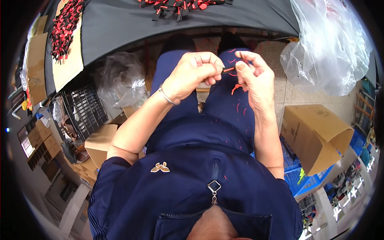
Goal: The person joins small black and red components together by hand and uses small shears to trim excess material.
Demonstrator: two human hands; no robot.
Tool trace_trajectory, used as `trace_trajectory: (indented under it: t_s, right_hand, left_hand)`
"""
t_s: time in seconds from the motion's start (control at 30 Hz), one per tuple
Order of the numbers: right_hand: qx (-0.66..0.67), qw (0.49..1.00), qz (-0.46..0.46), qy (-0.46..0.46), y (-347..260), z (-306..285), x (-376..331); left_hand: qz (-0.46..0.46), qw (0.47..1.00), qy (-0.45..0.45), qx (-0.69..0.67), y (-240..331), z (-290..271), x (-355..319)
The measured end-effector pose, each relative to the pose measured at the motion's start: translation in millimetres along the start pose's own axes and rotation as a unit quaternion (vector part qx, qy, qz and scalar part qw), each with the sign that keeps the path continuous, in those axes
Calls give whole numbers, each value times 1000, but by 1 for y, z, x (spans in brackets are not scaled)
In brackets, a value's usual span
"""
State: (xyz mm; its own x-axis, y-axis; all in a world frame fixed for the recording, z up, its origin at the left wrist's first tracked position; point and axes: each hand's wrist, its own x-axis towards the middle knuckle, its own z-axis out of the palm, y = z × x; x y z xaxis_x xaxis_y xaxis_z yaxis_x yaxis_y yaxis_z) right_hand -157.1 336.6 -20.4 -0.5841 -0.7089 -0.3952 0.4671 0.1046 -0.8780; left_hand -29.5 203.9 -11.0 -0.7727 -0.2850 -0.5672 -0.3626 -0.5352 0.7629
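Observation:
Over my lap, my left hand (197,73) is closed, thumb and forefinger pinching a small narrow piece (229,69), black with a red strand along it. The piece's other end reaches the thumb of my right hand (257,76). That hand is curled in a pinch around this end, and its fingertips partly hide the contact. Beside the right palm shows a crumpled orange-red scrap (237,88); whether the hand holds it I cannot tell. Short red threads (237,107) are scattered over my dark blue trousers (220,100).
Ahead, a black-covered table (120,28) bears a pile of black-and-red pieces (180,7) and more pieces (66,30) on cardboard (76,66). Clear plastic bags (326,48) hang at right. An open carton (316,128) sits over a blue crate (294,164). At left stands a black crate (86,108).

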Motion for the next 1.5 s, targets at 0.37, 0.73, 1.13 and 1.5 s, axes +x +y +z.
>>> trace_trajectory:
  t_s: [0.37, 0.73, 1.13, 1.5]
  right_hand:
    - [-106, 985, -135, -3, 14, 8, -10]
    - [-122, 973, -192, 32, 19, 10, -16]
    - [-375, 880, -266, 120, 22, -4, -25]
    - [-442, 840, -298, 95, 21, -10, -21]
  left_hand:
    - [129, 987, 80, 50, -18, 16, -15]
    - [23, 995, 54, -81, -24, 9, -6]
    - [76, 993, 90, -15, -18, 19, -2]
    - [44, 997, 63, -15, -19, 17, 3]
